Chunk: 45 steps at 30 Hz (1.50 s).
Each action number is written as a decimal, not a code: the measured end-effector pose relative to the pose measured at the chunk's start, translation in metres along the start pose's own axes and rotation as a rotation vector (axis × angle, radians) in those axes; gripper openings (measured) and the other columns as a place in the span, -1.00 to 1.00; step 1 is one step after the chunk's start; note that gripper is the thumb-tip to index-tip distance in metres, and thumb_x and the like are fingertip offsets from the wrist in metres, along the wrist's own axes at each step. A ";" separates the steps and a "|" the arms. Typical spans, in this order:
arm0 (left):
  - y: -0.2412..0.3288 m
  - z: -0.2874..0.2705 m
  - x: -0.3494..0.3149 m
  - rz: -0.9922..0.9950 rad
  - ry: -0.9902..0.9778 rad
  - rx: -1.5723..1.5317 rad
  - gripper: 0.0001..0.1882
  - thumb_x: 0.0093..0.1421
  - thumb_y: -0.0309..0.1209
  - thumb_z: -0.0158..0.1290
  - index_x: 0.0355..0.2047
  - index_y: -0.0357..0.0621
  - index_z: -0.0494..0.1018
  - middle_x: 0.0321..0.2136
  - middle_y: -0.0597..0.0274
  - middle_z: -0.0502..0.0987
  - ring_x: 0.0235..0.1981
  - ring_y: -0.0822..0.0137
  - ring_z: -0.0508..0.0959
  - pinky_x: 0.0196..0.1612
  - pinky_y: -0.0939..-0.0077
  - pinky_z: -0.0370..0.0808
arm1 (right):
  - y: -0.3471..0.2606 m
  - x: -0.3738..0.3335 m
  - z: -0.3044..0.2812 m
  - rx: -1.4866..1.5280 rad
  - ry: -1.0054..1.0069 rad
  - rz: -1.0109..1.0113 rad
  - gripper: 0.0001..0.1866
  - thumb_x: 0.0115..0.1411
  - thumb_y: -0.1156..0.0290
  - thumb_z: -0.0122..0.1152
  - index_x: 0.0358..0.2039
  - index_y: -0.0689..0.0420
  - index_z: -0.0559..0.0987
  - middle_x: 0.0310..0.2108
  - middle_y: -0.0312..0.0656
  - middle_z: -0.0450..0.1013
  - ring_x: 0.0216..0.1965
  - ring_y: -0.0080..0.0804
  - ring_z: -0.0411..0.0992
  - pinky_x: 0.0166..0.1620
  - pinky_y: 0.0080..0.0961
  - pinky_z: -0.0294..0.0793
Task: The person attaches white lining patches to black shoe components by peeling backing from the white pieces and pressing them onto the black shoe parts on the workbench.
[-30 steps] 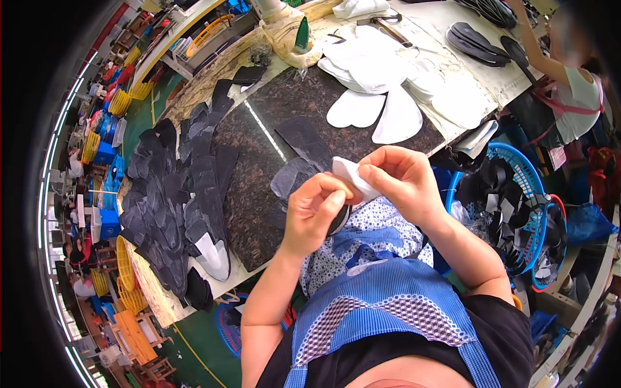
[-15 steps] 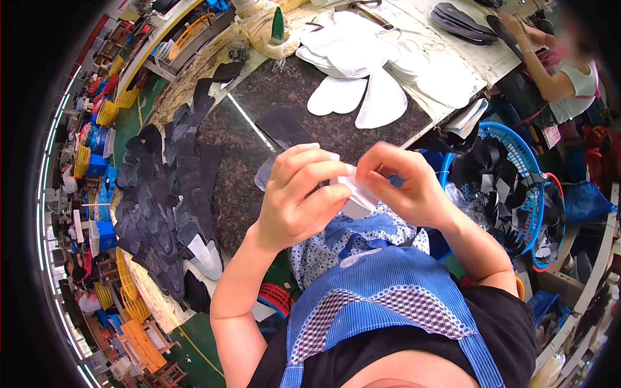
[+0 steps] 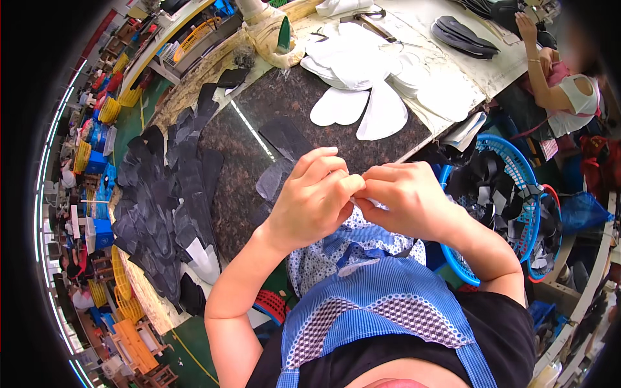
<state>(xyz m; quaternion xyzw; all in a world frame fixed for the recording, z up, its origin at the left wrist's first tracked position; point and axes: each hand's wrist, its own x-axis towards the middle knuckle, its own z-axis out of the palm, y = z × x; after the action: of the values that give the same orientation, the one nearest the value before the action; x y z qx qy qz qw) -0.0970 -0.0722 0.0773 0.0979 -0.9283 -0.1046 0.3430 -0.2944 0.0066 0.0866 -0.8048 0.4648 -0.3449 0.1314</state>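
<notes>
- Left hand [image 3: 310, 204] raised over the near edge of the dark stone worktop [image 3: 259, 116], fingers curled together, tips pressed against the tips of the other hand.
- Right hand [image 3: 407, 200] just beside it, nearer the blue basket than the worktop's middle, fingers likewise bent and pinched shut.
- Small white piece [image 3: 359, 204] barely visible between the two sets of fingertips, pinched from both sides; mostly hidden by the fingers, so shape cannot be told.
- Piece held in the air above the worktop's near edge, over a blue checked apron [image 3: 381, 304].
- Grey insole [image 3: 272, 178] lying flat on the worktop, just beyond the left hand's knuckles.
- Stack of dark insoles [image 3: 168, 200] fanned out along the worktop's left edge, spilling past it.
- White insoles [image 3: 362, 103] spread in a fan at the worktop's far right corner, more white pieces piled behind them.
- Green-tipped tool in a wrapped holder [image 3: 279, 35] standing at the worktop's far edge.
- Blue basket [image 3: 511, 207] full of dark cut pieces, off the worktop's right edge, below bench level.
- Another person's arm [image 3: 550, 84] resting on a pale bench well beyond the worktop's far right corner.
</notes>
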 end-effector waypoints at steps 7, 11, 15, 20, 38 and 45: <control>-0.003 -0.001 -0.001 -0.020 0.032 0.049 -0.50 -0.07 -0.60 0.27 -0.11 -0.05 0.37 -0.38 0.28 0.52 -0.16 0.23 0.56 0.19 0.09 0.45 | 0.011 0.000 0.008 0.240 0.208 0.114 -0.86 -0.09 0.60 0.35 -0.47 0.16 0.57 -0.46 -0.20 0.54 -0.42 -0.24 0.58 -0.38 -0.40 0.57; -0.002 -0.005 -0.009 -0.043 0.010 0.015 -0.45 -0.09 -0.61 0.33 -0.09 -0.04 0.36 -0.38 0.32 0.55 -0.16 0.24 0.57 0.23 0.02 0.43 | 0.029 -0.021 0.002 0.551 0.367 0.480 -0.86 0.11 0.58 0.25 -0.30 0.33 0.64 -0.40 -0.21 0.62 -0.36 -0.58 0.56 -0.25 -0.56 0.57; 0.002 -0.018 -0.023 -0.136 0.036 -0.056 -0.55 -0.09 -0.58 0.32 -0.14 -0.03 0.53 -0.32 0.29 0.56 -0.11 0.25 0.55 0.23 0.06 0.43 | 0.067 -0.057 -0.011 0.878 0.634 0.662 -0.89 0.23 0.53 0.15 -0.32 0.28 0.62 -0.43 -0.26 0.58 -0.41 -0.61 0.51 -0.27 -0.65 0.46; 0.013 -0.042 -0.030 -0.245 0.104 -0.151 -0.75 -0.08 -0.59 0.36 -0.34 -0.13 0.62 -0.40 0.26 0.58 -0.23 0.21 0.62 0.02 0.19 0.56 | 0.109 -0.154 0.045 0.361 0.167 0.904 -0.92 0.13 0.50 0.15 -0.45 0.20 0.59 -0.50 -0.30 0.49 -0.45 -0.50 0.49 -0.37 -0.55 0.42; 0.045 -0.082 -0.136 -1.078 0.341 -0.603 -0.89 0.27 -0.49 0.23 -0.24 -0.27 0.57 -0.31 0.29 0.51 -0.33 0.54 0.58 -0.40 0.71 0.49 | 0.074 -0.134 0.058 0.103 -0.065 0.937 -0.80 0.20 0.44 0.33 -0.48 0.19 0.49 -0.71 -0.19 0.43 -0.64 -0.08 0.47 -0.50 -0.37 0.43; 0.033 -0.090 -0.127 -1.093 0.311 -0.713 -0.88 0.27 -0.49 0.23 -0.25 -0.28 0.56 -0.31 0.30 0.49 -0.35 0.54 0.57 -0.35 0.68 0.51 | 0.074 -0.141 0.043 -0.189 -0.226 0.800 -0.93 0.10 0.45 0.23 -0.41 0.13 0.62 -0.50 -0.12 0.54 -0.47 -0.13 0.55 -0.38 -0.27 0.47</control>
<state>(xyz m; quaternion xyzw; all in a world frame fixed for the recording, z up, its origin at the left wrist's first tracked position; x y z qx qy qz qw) 0.0530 -0.0198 0.0745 0.4485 -0.5939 -0.5481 0.3818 -0.3603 0.0809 -0.0450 -0.6024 0.7526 -0.1324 0.2307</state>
